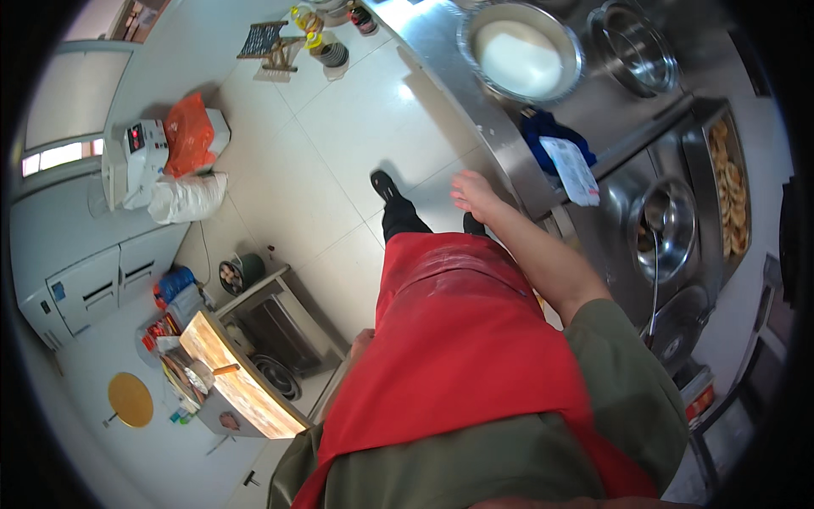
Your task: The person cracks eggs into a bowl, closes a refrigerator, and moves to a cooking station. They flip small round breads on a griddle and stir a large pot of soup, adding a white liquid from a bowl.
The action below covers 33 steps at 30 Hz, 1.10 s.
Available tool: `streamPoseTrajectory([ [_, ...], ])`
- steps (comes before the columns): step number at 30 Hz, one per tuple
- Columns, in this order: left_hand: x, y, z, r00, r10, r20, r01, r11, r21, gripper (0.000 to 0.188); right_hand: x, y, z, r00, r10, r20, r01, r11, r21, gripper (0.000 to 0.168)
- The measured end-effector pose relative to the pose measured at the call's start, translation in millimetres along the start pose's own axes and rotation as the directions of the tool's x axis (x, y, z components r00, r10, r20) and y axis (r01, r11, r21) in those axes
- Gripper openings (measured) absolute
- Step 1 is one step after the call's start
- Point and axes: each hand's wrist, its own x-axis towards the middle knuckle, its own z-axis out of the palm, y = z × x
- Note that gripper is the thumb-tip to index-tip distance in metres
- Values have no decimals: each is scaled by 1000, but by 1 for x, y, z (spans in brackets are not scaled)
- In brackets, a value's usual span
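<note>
My right hand (474,194) hangs in the air over the floor with its fingers apart, holding nothing, beside the edge of a stainless steel counter (470,108). My left hand (362,342) is low at my left side, mostly hidden by my red apron (470,331); its fingers cannot be made out. On the counter, near my right hand, lie a dark blue cloth (544,130) and a white printed packet (570,168). A large metal basin (467,48) with a white content stands farther along it.
At right, a ladle (656,273) rests in a steel bowl (683,254), beside a tray (741,248) of browned food pieces. At left are a wood-topped table (238,375), a dark bin (249,270), a white sack (191,198) and a red bag (189,137). Bottles (327,51) and a folding stool (270,44) stand ahead.
</note>
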Motion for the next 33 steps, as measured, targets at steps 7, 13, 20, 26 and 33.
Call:
streamPoseTrajectory([
  [7,64,135,-113,999,29,29,-35,974,225,47,81,-54,69,998,47,-52,-39,987,155,72],
  [13,122,248,-285,994,91,-66,-83,990,116,44,171,-115,128,998,26,-63,8,873,487,65],
  [20,221,348,-436,946,286,-155,-251,944,212,38,273,-178,168,998,16,-62,41,588,807,73],
  [26,177,554,-435,981,190,29,-184,972,-147,38,363,-188,165,998,-56,-34,35,10,999,53],
  [33,200,644,-441,943,268,195,-283,957,56,40,352,-236,179,997,-59,-54,16,-512,859,43],
])
